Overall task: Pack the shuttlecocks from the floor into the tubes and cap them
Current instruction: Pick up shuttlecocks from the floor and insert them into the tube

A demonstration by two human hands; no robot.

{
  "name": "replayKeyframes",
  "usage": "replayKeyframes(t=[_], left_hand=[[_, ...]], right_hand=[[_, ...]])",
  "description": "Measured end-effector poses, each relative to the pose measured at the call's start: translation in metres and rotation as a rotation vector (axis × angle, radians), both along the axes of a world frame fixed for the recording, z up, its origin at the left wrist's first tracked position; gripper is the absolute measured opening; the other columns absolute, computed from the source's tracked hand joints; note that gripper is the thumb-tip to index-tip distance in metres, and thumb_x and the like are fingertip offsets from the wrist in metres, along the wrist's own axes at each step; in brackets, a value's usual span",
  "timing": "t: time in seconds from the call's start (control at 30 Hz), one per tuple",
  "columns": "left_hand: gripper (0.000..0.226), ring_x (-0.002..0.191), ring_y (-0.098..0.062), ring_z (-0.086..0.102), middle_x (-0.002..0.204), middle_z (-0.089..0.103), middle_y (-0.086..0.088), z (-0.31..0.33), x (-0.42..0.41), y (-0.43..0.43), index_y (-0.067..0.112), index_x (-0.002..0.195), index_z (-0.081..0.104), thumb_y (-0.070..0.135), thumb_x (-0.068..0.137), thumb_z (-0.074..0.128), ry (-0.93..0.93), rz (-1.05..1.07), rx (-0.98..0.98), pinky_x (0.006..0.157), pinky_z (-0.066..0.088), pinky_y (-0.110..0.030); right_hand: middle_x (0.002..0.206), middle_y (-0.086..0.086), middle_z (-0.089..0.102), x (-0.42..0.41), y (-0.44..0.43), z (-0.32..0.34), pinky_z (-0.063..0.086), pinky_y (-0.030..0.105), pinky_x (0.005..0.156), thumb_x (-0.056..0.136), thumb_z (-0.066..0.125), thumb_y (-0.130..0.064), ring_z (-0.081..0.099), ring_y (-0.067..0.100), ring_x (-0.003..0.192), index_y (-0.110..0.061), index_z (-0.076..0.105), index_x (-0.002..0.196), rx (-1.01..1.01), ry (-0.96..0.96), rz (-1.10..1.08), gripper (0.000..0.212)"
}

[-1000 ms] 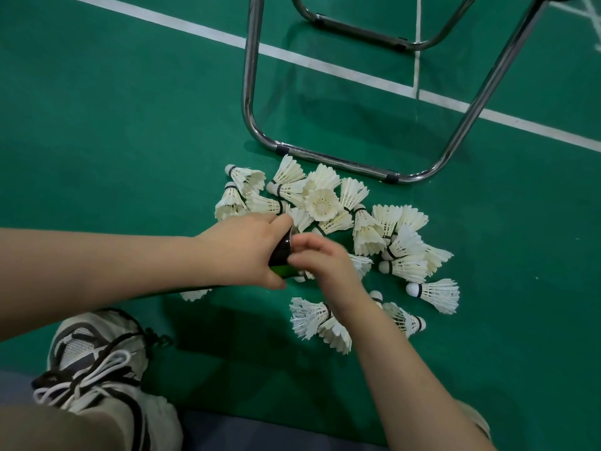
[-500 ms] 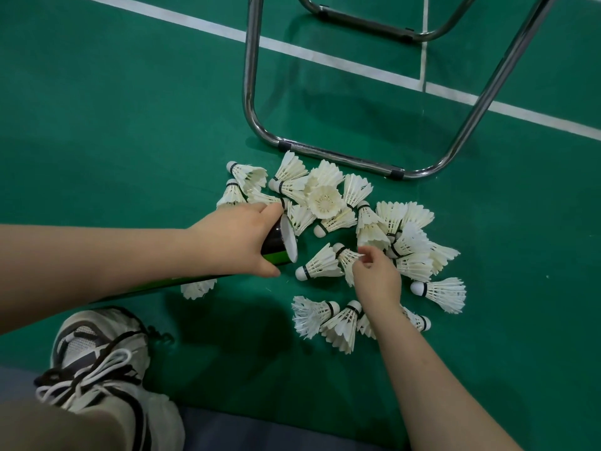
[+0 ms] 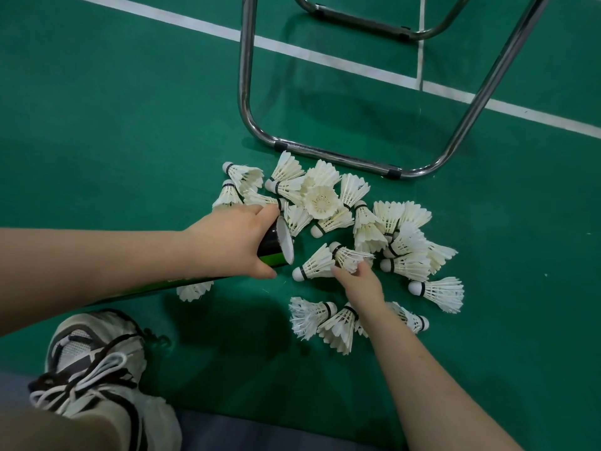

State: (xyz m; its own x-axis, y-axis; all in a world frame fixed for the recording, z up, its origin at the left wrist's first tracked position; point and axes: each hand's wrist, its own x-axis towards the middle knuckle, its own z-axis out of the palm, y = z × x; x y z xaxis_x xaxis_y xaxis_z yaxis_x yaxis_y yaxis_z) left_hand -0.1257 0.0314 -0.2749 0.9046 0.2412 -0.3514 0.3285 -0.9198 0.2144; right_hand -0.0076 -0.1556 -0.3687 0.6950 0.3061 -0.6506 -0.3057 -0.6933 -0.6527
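Beside the tube (image 3: 274, 246), right hand (image 3: 361, 282) pinches shuttlecock (image 3: 348, 256).

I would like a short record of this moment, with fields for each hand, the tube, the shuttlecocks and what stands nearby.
left hand: grips the tube near its open end
tube: uncapped, mouth turned toward the pile of shuttlecocks
right hand: fingers on the feathers of one shuttlecock; grip unclear
pile of shuttlecocks: loose on the green floor
nearby: metal chair frame, shoe
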Motion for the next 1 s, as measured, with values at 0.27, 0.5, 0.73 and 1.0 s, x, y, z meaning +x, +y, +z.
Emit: replayKeyframes(t=[0.27, 0.5, 0.73, 1.0], left_hand=[[0.068, 0.084, -0.019, 0.05, 0.1, 0.053, 0.0, 0.001, 0.001, 0.0, 0.016, 0.11, 0.039, 0.058, 0.066, 0.07, 0.014, 0.003, 0.003, 0.063, 0.039, -0.029], [0.067, 0.083, -0.019, 0.05, 0.098, 0.052, 0.0, 0.001, 0.001, 0.0, 0.016, 0.107, 0.039, 0.058, 0.065, 0.071, 0.008, 0.011, -0.01, 0.068, 0.046, -0.032], [0.064, 0.082, -0.02, 0.051, 0.096, 0.053, 0.001, 0.002, -0.001, 0.0, 0.018, 0.104, 0.04, 0.057, 0.064, 0.071, -0.019, 0.005, -0.015, 0.067, 0.045, -0.031], [0.065, 0.083, -0.02, 0.051, 0.095, 0.052, 0.001, 0.006, 0.001, -0.003, 0.017, 0.104, 0.039, 0.057, 0.063, 0.071, -0.023, 0.01, -0.029, 0.07, 0.048, -0.033]], right_hand=[[0.061, 0.0, 0.041, -0.003, -0.009, 0.015, 0.024, 0.028, 0.053, 0.093, 0.049, -0.022, 0.03, 0.012, 0.055, -0.008, 0.051, 0.074, 0.156, -0.34, -0.146, 0.024], [0.068, -0.006, 0.058, -0.01, 0.014, 0.05, 0.042, 0.015, 0.063, 0.091, 0.051, -0.003, 0.05, 0.006, 0.065, -0.013, 0.061, 0.073, 0.593, -0.268, -0.239, 0.023], [0.062, -0.012, 0.064, -0.021, 0.032, 0.067, 0.047, 0.015, 0.069, 0.088, 0.054, 0.001, 0.056, 0.005, 0.066, -0.021, 0.068, 0.06, 0.762, -0.067, -0.059, 0.038], [0.071, -0.011, 0.066, -0.024, 0.038, 0.073, 0.044, 0.021, 0.08, 0.092, 0.053, -0.018, 0.058, 0.001, 0.07, -0.02, 0.069, 0.076, 0.623, 0.134, 0.282, 0.023]])
